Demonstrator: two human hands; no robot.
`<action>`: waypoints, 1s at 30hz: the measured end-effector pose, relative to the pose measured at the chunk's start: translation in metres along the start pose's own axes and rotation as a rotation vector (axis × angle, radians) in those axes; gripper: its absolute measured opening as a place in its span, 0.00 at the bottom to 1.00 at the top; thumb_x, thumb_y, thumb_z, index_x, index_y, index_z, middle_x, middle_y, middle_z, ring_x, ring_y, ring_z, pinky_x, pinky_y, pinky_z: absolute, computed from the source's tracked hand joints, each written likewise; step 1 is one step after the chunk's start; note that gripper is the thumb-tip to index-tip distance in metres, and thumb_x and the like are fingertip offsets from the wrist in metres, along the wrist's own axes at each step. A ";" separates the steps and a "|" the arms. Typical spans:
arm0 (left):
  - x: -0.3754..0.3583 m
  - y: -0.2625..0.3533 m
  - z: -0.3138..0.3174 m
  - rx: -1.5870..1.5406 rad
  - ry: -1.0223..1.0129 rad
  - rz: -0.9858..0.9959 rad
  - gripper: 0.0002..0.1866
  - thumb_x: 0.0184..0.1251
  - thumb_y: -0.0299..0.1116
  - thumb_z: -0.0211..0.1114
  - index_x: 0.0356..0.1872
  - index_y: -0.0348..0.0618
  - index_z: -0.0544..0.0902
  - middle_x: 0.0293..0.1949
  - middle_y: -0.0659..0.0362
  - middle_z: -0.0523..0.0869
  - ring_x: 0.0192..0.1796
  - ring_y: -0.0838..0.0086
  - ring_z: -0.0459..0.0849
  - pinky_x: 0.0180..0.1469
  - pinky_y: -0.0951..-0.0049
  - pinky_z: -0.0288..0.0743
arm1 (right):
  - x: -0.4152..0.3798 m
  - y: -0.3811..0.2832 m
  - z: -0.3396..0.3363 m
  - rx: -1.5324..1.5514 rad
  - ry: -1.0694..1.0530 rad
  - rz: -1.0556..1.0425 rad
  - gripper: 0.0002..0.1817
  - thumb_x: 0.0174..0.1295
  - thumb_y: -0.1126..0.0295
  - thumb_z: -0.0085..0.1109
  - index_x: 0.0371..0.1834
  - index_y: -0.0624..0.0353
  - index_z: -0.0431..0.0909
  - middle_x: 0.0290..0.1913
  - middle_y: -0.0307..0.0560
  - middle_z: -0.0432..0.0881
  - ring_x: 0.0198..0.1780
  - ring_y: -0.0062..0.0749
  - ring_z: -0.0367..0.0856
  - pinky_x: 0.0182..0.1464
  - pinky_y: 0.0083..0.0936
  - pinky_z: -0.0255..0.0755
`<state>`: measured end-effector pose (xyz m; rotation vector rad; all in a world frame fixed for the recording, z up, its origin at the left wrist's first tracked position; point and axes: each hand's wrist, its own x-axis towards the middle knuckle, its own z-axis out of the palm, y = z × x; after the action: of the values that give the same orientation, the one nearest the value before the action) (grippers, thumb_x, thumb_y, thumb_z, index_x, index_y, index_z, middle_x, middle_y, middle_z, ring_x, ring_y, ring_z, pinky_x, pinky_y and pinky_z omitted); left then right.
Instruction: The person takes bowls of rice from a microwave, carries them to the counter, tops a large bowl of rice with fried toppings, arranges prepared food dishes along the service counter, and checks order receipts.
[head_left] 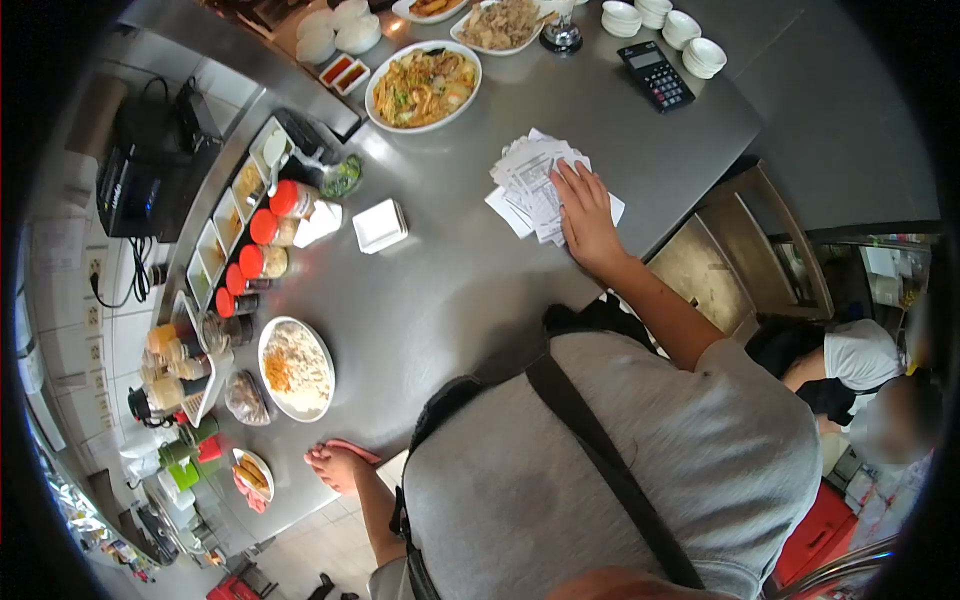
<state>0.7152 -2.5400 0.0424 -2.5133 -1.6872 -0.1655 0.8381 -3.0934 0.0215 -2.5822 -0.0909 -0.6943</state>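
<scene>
My right hand (588,215) lies flat on a loose pile of white printed paper slips (530,185) on the steel counter (450,290), its fingers spread a little. At the lower left, my left hand (338,468) rests by the counter's edge with its fingers curled. A pinkish-red strip shows along it, too small to make out. Up and left of that hand stands an oval white dish (297,370) of rice-like food with an orange topping. A stack of small square white dishes (380,226) sits between the two hands.
Noodles fill a white plate (424,88) at the top, near a calculator (655,76) and a call bell (561,38). Red-lidded jars (264,262) line the left side. Beyond the counter, a person (850,370) is at the right.
</scene>
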 end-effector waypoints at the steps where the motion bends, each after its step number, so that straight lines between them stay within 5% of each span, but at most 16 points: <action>1: 0.000 -0.001 0.002 0.022 -0.004 -0.008 0.30 0.74 0.56 0.35 0.71 0.58 0.66 0.67 0.61 0.74 0.67 0.63 0.72 0.67 0.61 0.64 | -0.006 -0.009 -0.006 -0.001 -0.035 -0.003 0.29 0.60 0.76 0.54 0.68 0.59 0.68 0.69 0.56 0.64 0.69 0.55 0.61 0.68 0.50 0.54; 7: 0.004 -0.004 0.007 -0.012 0.017 0.011 0.30 0.74 0.55 0.35 0.72 0.58 0.65 0.68 0.61 0.73 0.68 0.63 0.72 0.68 0.61 0.63 | -0.029 -0.033 -0.015 0.034 -0.149 -0.028 0.30 0.59 0.71 0.58 0.68 0.54 0.68 0.69 0.54 0.63 0.68 0.53 0.60 0.67 0.49 0.53; 19: 0.008 -0.004 0.010 -0.027 0.028 0.002 0.29 0.72 0.53 0.35 0.70 0.61 0.68 0.67 0.62 0.73 0.66 0.62 0.73 0.67 0.58 0.63 | -0.006 -0.053 -0.008 0.042 -0.085 0.023 0.31 0.56 0.71 0.60 0.66 0.61 0.69 0.58 0.52 0.70 0.59 0.46 0.67 0.62 0.43 0.57; 30: 0.003 0.000 0.004 -0.013 0.038 -0.001 0.29 0.71 0.52 0.35 0.70 0.60 0.67 0.66 0.62 0.74 0.64 0.62 0.74 0.66 0.58 0.65 | -0.012 -0.045 -0.014 -0.068 -0.146 0.001 0.33 0.58 0.62 0.63 0.70 0.46 0.69 0.59 0.51 0.68 0.62 0.46 0.64 0.64 0.44 0.55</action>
<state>0.7162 -2.5368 0.0384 -2.5022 -1.6782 -0.2239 0.8133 -3.0592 0.0451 -2.6952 -0.1140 -0.5161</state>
